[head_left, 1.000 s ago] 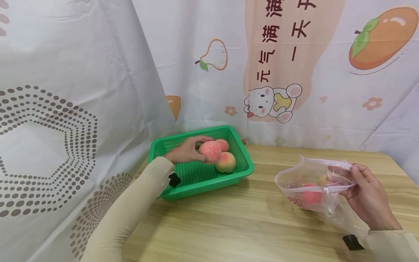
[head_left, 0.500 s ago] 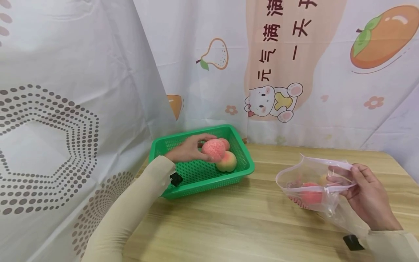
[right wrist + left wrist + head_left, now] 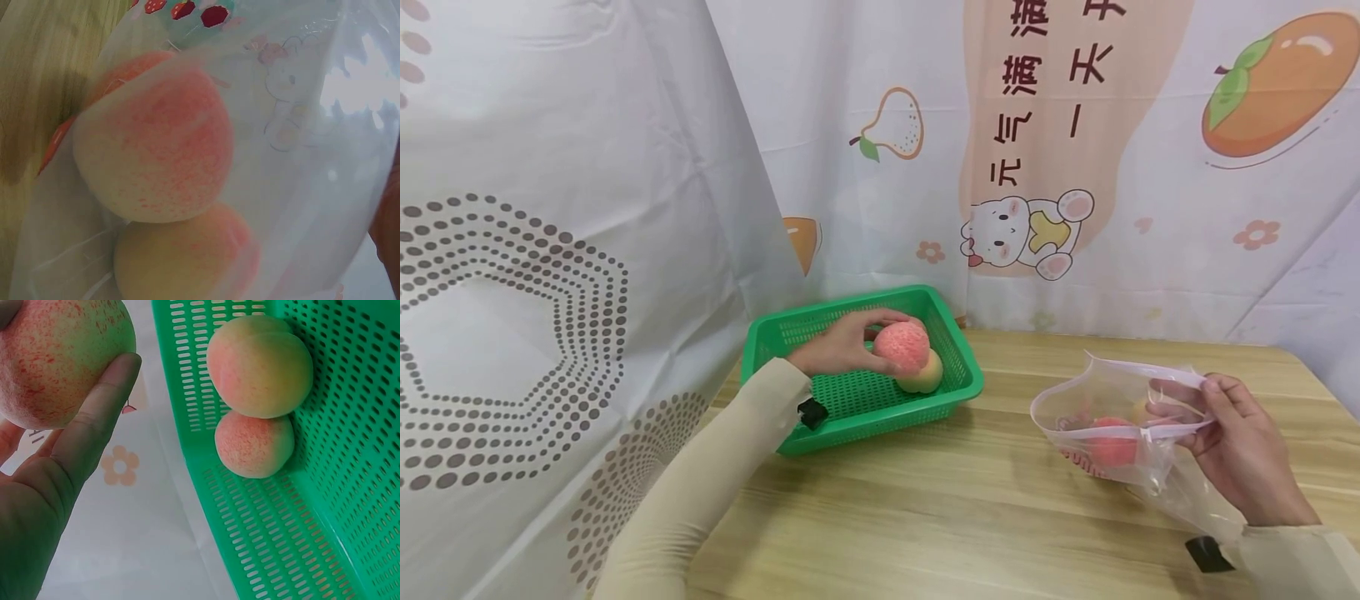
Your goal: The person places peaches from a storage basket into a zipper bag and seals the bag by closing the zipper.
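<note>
My left hand (image 3: 838, 343) grips a speckled pink peach (image 3: 902, 345) above the green plastic basket (image 3: 868, 419). The left wrist view shows the held peach (image 3: 59, 359) between thumb and fingers, apart from two more in the basket: a larger yellow-pink peach (image 3: 259, 365) touching a smaller speckled peach (image 3: 255, 445). At the right, my right hand (image 3: 1247, 442) pinches the pink-edged rim of a clear zip bag (image 3: 1075, 408), whose mouth is spread. Inside the bag lie peaches; through the film the right wrist view shows a pink peach (image 3: 159, 144) and a yellower peach (image 3: 187, 256).
Both basket and bag are on a wooden table (image 3: 940, 517). A printed curtain (image 3: 887, 208) hangs right behind the table, and another patterned curtain (image 3: 512, 333) hangs at the left. The basket stands near the back, its wall raised around the peaches.
The left hand has moved a little to the right with the peach, which now covers more of the peaches behind it. The right hand and the bag stay nearly where they were.
</note>
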Demonstrator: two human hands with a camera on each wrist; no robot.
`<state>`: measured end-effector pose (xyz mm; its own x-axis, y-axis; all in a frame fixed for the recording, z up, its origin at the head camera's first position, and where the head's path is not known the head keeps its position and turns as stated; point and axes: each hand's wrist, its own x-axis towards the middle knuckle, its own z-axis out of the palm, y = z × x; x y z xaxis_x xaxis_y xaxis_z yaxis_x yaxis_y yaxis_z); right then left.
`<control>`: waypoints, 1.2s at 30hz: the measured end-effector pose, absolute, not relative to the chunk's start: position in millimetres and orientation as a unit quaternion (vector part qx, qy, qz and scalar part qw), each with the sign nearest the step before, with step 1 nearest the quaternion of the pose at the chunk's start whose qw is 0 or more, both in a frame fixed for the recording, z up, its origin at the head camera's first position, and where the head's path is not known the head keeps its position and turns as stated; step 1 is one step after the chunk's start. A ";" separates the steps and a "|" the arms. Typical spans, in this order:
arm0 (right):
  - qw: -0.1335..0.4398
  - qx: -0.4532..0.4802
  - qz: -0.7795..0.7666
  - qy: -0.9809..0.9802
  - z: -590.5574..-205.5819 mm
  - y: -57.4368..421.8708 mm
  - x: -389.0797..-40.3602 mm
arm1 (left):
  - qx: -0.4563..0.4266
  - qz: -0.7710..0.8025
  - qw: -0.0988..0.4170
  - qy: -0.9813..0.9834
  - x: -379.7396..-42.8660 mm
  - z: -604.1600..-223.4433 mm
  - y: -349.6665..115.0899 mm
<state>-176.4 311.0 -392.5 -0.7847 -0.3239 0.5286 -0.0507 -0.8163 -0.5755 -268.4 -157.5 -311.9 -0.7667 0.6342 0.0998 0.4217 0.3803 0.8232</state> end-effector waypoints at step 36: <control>0.074 -0.320 -0.899 0.290 -391.8 310.0 -175.7 | 0.337 0.453 0.139 0.813 -263.2 -312.5 -108.5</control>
